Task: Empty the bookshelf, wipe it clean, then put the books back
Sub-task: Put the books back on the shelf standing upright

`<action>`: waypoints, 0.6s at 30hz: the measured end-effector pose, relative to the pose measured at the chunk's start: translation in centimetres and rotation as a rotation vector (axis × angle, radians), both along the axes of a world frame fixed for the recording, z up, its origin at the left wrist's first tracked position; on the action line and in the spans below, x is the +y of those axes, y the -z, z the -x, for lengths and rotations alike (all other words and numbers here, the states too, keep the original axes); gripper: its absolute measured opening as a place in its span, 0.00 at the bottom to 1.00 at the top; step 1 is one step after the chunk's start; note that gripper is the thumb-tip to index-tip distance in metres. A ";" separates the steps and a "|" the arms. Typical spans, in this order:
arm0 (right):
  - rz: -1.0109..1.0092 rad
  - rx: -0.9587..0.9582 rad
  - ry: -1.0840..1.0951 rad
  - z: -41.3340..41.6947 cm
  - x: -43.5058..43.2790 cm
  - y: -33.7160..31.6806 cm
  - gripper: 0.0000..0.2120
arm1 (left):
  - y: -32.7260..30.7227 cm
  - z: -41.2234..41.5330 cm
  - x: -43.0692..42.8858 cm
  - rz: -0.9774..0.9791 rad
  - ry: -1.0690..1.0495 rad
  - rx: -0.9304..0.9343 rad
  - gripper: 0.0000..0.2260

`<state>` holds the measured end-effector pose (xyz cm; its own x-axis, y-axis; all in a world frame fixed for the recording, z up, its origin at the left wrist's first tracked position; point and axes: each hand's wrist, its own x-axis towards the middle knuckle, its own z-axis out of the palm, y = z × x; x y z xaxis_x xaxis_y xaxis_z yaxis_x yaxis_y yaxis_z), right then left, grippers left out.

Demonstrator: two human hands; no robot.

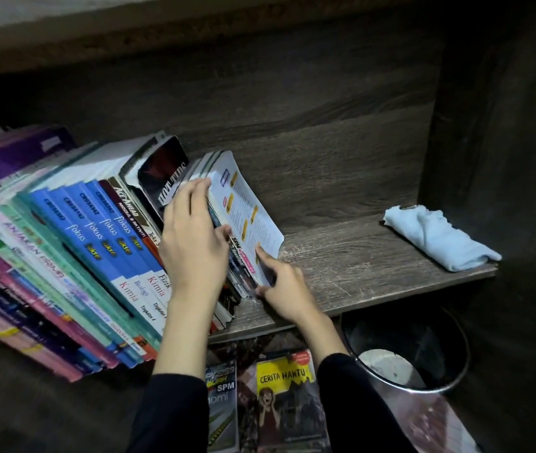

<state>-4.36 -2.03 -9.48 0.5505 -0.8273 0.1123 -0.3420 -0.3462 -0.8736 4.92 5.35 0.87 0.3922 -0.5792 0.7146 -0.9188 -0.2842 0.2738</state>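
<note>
A row of paperback textbooks stands on the dark wood-grain shelf board (341,256), all leaning to the left. At the left end are pink and purple spines (5,282), then pale teal ones (60,276), then four bright blue spines (96,230) lettered "fokus", then a black glossy-covered book (163,173) set farther back. The left hand (194,237) lies on the near edges of the books just right of these, fingers straight and spread, thumb touching the next book over. That book, a white-covered paperback with yellow labels (247,210), is the last in the row and tilts left against the others. The right hand (284,289) pinches its near lower corner, the forefinger on the cover and the thumb at the bottom edge. Right of it the board is bare up to a folded light blue cloth (440,240) lying at the far right end, against the side panel. Below the shelf, on the floor, lie a grey "SPM" book (222,403) and a yellow "CERITA HANTU" book (284,397), with a round black bin (423,331) to their right.
</note>
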 end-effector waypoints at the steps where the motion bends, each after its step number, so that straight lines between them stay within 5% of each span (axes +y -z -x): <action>1: 0.000 0.007 0.001 -0.1 0.1 -0.2 0.37 | 0.0 0.0 0.0 0.004 0.007 0.007 0.30; 6: 0.143 -0.024 0.093 -1.0 1.4 -1.1 0.39 | -0.5 -0.6 0.3 0.147 0.148 0.175 0.22; 9: 0.258 -0.008 0.125 -1.4 2.2 -1.4 0.35 | -1.3 -0.7 1.0 0.141 0.259 0.258 0.27; 18: 0.322 0.048 0.141 -1.7 2.5 -1.4 0.30 | -3.8 1.0 3.1 -0.064 -0.067 -0.092 0.31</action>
